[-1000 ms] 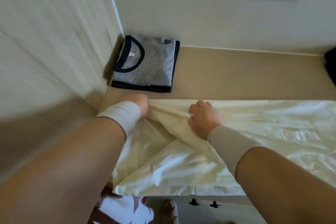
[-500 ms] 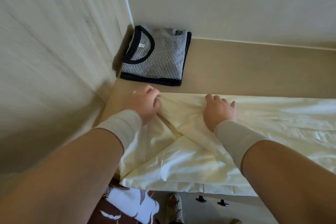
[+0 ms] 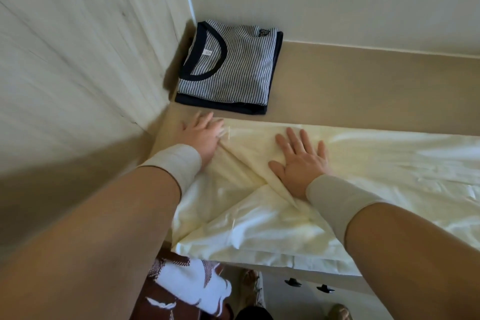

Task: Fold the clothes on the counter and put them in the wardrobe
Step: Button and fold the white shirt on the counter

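2 flat, spread palms, left hand (image 3: 205, 135) and right hand (image 3: 302, 161), press the cream garment (image 3: 363, 176).

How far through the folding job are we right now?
Done: a striped shirt lies folded in the counter corner, on a dark folded garment. In hand: both hands, left hand and right hand, press flat on the cream garment, only partly folded and running off to the right. Left: finishing that fold and moving everything to the wardrobe, which isn't in view.
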`<state>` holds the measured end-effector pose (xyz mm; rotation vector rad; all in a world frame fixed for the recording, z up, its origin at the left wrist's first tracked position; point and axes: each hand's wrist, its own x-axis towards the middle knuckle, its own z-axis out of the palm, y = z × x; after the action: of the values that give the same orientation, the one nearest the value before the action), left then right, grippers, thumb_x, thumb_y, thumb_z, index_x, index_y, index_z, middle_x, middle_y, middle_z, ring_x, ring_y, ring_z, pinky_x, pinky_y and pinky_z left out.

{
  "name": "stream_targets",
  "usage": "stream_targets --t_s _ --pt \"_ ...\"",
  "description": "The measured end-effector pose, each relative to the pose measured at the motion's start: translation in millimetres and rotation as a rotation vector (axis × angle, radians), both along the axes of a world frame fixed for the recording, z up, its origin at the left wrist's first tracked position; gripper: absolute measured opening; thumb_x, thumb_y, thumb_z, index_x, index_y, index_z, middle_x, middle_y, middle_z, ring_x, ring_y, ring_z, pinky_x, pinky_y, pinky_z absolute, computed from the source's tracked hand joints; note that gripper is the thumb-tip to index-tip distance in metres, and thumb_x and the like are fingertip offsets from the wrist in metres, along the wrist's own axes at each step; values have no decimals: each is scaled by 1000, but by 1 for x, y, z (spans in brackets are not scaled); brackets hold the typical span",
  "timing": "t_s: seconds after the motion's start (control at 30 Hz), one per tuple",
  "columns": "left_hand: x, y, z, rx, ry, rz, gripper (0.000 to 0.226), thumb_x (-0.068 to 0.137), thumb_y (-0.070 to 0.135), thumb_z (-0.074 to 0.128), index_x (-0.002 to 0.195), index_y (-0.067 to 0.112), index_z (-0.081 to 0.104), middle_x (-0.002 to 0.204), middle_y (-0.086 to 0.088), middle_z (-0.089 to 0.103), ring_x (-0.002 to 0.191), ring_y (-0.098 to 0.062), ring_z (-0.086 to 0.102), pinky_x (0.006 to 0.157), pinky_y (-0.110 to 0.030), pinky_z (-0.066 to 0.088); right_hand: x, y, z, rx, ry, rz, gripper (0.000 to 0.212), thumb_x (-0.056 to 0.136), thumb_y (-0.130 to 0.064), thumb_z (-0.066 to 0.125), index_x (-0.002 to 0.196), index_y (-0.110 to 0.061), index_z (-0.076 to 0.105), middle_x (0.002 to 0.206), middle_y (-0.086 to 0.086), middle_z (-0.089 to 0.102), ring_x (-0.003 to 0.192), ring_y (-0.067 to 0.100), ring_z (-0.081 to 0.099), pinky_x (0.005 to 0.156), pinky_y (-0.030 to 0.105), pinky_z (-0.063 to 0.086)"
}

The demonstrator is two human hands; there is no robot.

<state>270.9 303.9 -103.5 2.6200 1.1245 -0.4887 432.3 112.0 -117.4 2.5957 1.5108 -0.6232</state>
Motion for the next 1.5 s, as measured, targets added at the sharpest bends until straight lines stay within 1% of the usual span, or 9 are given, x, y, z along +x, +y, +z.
stream_targets --t_s 0.13,0.23,0.4,0.53,0.63,0.8,1.07,1.3,1.5 --pt "-21 -2 8 354 -159 72 56 91 11 38 145 27 34 158 -2 16 147 -26 9 114 -44 18 -2 5 2 -37 -17 -5 71 94 -66 16 154 -35 -6 161 -7 -18 148 20 -17 118 55 -5" --pt "-18 -10 14 147 -207 -9 46 98 21 34 143 29 38 155 6 25 139 -23 30 113 -42 20 -4 8 4 -37 -47 -28 72 93 -67 14 154 -34 -5 162 -7 -15 149 21 -14 117 60 -3" --pt "-17 -7 2 -16 63 48 56 102 27 18 153 34 -2 161 12 -13 149 -23 -3 117 -59 6 -3 8 6 -37 -19 -38 69 94 -65 16 154 -36 -3 162 -8 -14 149 21 -14 116 61 -3" --pt "8 -24 22 157 -19 91 62 92 14 36 151 26 24 163 5 -2 148 -25 -12 118 -54 2 3 -7 17 137 -106 -119 56 99 -51 23 152 -31 19 163 -3 1 150 21 -5 118 57 -1" --pt "39 -70 25 10 -338 -209 48 97 23 40 145 19 41 161 0 16 147 -21 16 118 -34 18 2 -26 22 233 -111 -96 47 99 -30 37 145 -26 37 160 -1 18 150 20 4 120 51 3" --pt "104 -136 24 -127 -364 -372 49 93 31 49 139 14 47 148 -5 35 133 -25 36 108 -33 33 28 -61 27 162 -135 -212 41 96 -19 39 137 -23 44 154 0 30 147 22 13 116 53 14" --pt "166 -198 11 -122 195 -400 105 69 58 72 150 33 10 156 1 3 146 -28 0 113 -60 19 113 -150 44 -62 -159 -573 46 94 -17 36 140 -21 38 144 5 39 140 26 28 112 62 20" --pt "217 -287 46 106 -131 -112 39 86 14 44 125 11 44 132 -10 35 122 -31 37 92 -42 39 175 -216 47 238 2 -509 45 93 -23 43 138 -21 44 141 2 45 132 22 37 105 41 36" --pt "263 -343 31 -90 -72 23 45 88 34 56 123 13 40 127 -10 40 119 -32 40 93 -43 44 243 -289 54 214 -45 -823 45 91 -23 42 134 -12 44 133 10 48 125 31 39 97 42 38"
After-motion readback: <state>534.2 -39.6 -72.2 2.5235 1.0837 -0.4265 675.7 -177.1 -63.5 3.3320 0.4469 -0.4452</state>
